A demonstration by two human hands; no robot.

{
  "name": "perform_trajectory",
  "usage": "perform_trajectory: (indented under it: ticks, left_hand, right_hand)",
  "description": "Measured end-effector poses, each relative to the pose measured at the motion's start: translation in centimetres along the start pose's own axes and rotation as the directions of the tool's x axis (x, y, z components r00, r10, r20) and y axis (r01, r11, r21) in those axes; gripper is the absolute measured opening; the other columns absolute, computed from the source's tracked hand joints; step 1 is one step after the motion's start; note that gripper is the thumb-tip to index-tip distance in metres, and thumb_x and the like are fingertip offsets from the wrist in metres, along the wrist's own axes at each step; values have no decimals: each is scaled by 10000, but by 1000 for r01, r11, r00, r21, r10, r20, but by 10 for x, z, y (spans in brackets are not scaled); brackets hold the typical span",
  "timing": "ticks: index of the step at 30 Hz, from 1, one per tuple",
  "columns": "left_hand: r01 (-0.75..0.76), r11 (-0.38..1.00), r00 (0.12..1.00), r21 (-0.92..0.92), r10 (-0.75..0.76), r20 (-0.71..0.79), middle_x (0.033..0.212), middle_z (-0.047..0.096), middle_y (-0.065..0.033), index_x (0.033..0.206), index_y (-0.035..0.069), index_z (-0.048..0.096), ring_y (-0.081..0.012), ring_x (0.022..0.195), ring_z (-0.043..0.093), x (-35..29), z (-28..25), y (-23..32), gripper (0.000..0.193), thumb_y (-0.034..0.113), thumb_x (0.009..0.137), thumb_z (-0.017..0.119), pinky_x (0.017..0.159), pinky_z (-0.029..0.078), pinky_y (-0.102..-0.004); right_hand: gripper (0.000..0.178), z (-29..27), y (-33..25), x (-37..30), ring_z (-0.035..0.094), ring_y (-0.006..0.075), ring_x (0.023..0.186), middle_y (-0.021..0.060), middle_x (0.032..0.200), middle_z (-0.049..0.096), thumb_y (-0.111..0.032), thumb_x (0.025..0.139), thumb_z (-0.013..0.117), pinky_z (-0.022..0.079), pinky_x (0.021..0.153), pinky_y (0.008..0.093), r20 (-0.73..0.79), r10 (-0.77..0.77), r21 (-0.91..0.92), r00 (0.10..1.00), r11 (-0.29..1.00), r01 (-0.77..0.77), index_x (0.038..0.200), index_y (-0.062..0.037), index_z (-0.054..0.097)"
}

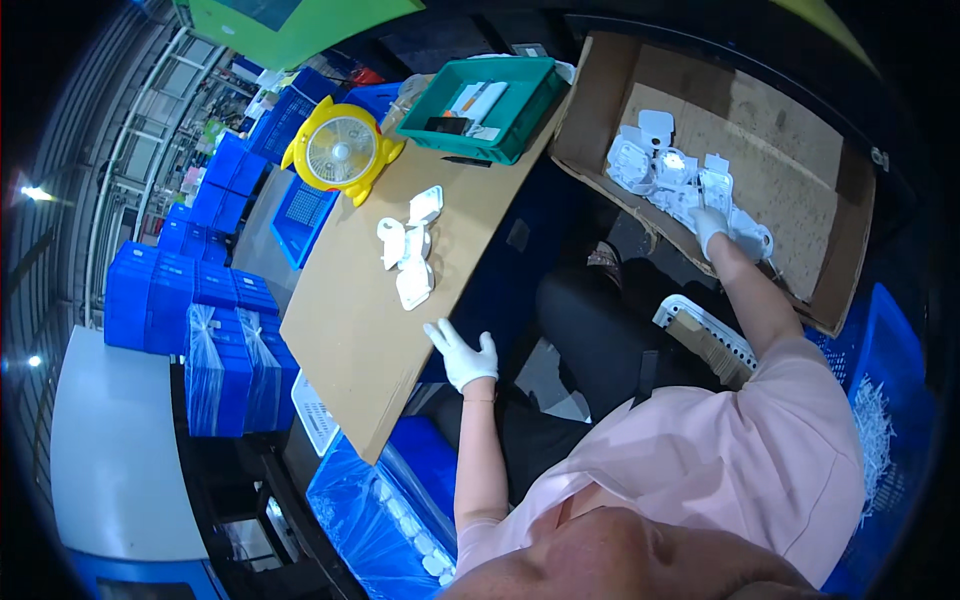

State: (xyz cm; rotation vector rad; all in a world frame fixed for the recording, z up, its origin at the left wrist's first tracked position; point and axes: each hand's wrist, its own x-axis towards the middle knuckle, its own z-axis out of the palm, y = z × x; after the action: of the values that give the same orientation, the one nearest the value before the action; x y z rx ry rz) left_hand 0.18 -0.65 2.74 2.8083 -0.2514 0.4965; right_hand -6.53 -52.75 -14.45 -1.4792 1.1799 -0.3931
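My left hand (460,358), in a white glove, is open beside the long edge of the brown worktable (375,345), fingers spread and holding nothing. Just beyond it on the tabletop lies a cluster of white molded plastic parts (412,248), joined together, with rounded and squarish pieces. My right hand (710,228), gloved in white too, reaches into an open cardboard box (770,130) and touches a heap of similar white plastic parts (672,170). Its fingers blend into the white pieces, so their grip does not show.
A yellow fan (342,150) and a green tray (540,90) with small items stand at the table's far end. Stacked blue crates (150,295) rise at left. Below the table sits a blue-lined bin (345,500) of white parts; a blue basket (885,345) is at right.
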Motion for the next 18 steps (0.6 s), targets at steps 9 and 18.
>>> perform_trajectory:
  ticks: [9,18]
  left_hand:
    - [841,-146,523,-522,472,710,1271,536,-172,1394,34,373,-236,956,608,-49,29,5,676,477,918,557,826,520,-370]
    - [923,-305,376,-235,846,378,1260,534,-223,1408,70,363,-422,916,641,-63,-7,15,1004,768,714,564,628,565,-416]
  right_hand:
    - [370,-1,-150,-215,589,275,890,114,952,608,-207,740,667,456,828,333,677,-581,187,452,730,657,1075,-54,641]
    - [283,77,-166,-334,579,251,628,114,764,594,-178,681,688,482,641,331,879,-303,468,-369,399,788,920,-41,619]
